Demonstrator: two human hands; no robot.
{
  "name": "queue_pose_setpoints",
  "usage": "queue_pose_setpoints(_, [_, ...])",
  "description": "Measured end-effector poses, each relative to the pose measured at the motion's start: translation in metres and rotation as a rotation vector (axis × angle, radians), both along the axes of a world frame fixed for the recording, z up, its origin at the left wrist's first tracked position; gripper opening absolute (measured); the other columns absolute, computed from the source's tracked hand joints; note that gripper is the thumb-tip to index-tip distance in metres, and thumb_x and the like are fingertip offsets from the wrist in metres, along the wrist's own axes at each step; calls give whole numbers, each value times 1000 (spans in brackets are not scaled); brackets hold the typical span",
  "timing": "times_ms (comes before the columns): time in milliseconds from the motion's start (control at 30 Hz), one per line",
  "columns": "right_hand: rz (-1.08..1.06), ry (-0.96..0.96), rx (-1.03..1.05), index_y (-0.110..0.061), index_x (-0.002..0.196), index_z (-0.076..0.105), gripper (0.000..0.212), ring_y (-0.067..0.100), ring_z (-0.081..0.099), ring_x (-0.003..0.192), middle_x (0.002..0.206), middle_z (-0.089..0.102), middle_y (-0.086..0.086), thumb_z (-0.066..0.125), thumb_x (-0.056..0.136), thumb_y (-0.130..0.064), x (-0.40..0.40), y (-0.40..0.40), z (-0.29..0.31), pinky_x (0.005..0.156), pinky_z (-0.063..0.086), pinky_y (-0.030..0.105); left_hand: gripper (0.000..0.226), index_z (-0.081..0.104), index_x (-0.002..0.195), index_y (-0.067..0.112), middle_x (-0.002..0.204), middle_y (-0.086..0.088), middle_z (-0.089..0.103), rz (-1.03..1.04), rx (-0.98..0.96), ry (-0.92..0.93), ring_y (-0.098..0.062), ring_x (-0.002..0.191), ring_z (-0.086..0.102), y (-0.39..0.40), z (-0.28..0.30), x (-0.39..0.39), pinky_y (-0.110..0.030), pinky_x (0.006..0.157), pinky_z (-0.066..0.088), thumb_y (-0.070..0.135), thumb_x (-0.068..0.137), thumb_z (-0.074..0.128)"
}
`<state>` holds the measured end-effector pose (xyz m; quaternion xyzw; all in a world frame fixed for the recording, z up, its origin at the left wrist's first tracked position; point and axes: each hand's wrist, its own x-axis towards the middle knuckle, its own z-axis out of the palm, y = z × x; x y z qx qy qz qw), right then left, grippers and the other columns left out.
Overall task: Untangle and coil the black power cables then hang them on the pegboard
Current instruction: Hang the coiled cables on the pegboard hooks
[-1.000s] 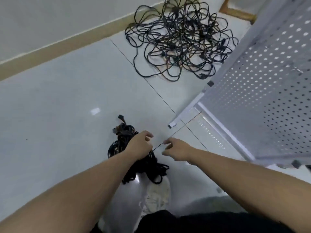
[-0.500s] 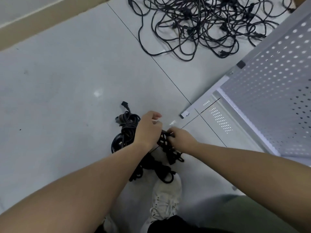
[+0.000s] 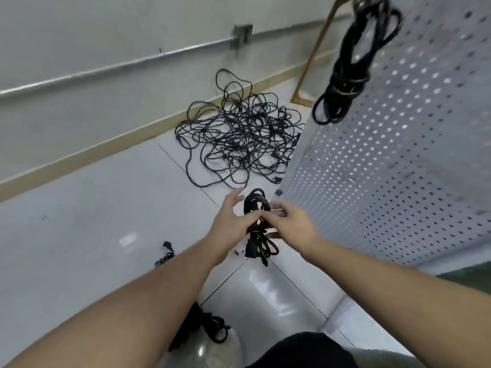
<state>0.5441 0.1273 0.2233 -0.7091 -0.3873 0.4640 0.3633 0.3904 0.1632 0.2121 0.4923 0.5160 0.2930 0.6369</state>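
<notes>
A coiled black power cable (image 3: pixel 257 205) hangs in the air between my hands, its plug end (image 3: pixel 251 251) dangling below. My left hand (image 3: pixel 231 221) holds its middle with the thumb across the front, one finger pointing up beside the top loop. My right hand (image 3: pixel 295 221) grips the same middle from the right, fingers curled. The grey pegboard (image 3: pixel 385 160) stands just to the right. One coiled cable (image 3: pixel 353 62) hangs on the pegboard near its top. The tangled pile of black cables (image 3: pixel 239 139) lies on the floor beyond my hands.
More coiled black cable (image 3: pixel 210 330) lies on the tiled floor by my feet, and a loose plug (image 3: pixel 166 252) lies left of my left forearm. A wall with a metal conduit (image 3: pixel 119 66) runs behind. A wooden frame (image 3: pixel 313 57) leans at the pegboard's far edge.
Both hands have lifted the coiled cable off the floor and up toward the pegboard. My head has tilted up, bringing the hung coil and wall into view.
</notes>
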Motion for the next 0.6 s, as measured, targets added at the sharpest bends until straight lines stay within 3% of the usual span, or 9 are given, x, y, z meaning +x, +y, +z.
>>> queue_pose_setpoints(67, [-27, 35, 84, -14, 102, 69, 9, 26, 75, 92, 95, 77, 12, 70, 95, -19, 10, -12, 37, 80, 64, 43, 57, 51, 143, 35, 139, 18, 53, 13, 69, -32, -8, 111, 67, -5, 35, 12, -30, 91, 58, 28, 92, 75])
queue_pose_setpoints(133, [-46, 48, 159, -13, 102, 69, 6, 24, 76, 92, 95, 77, 13, 68, 96, -15, 21, -27, 72, 79, 64, 43, 42, 61, 130, 36, 131, 13, 63, 26, 148, -29, -12, 111, 68, -14, 69, 26, -38, 98, 57, 25, 91, 75])
queue_pose_setpoints(233, [-21, 20, 265, -15, 108, 70, 12, 18, 76, 91, 98, 77, 9, 67, 97, -14, 36, -54, 119, 80, 64, 39, 33, 66, 120, 33, 119, 6, 71, 34, 239, -63, -14, 101, 70, -32, 119, 47, -41, 96, 58, 19, 91, 74])
queue_pose_setpoints(333, [-15, -33, 393, -15, 116, 68, 20, 14, 74, 95, 104, 76, 5, 68, 96, -11, 51, -80, 159, 78, 61, 27, 31, 67, 117, 32, 115, 10, 70, 19, 358, -89, -9, 92, 68, -50, 165, 65, -21, 70, 58, 15, 91, 72])
queue_pose_setpoints(433, [-71, -90, 490, -22, 112, 67, 20, 15, 72, 101, 106, 74, 1, 68, 96, -11, 63, -95, 190, 86, 61, 32, 34, 65, 114, 31, 109, 15, 66, 9, 506, -75, 2, 96, 62, -61, 204, 82, -4, 72, 46, 5, 92, 68])
queue_pose_setpoints(500, [-114, -127, 551, -28, 110, 66, 21, 12, 71, 103, 106, 75, -3, 69, 96, -14, 68, -95, 206, 93, 59, 40, 36, 65, 117, 27, 104, 17, 64, 10, 552, -75, -3, 100, 62, -64, 228, 93, -8, 82, 47, 1, 93, 66])
queue_pose_setpoints(600, [-179, -188, 624, -29, 116, 67, 23, 9, 70, 105, 108, 74, -8, 69, 96, -18, 73, -89, 226, 96, 58, 42, 37, 67, 120, 23, 102, 15, 65, 34, 604, -91, -16, 106, 65, -61, 254, 108, -31, 96, 54, -1, 92, 65])
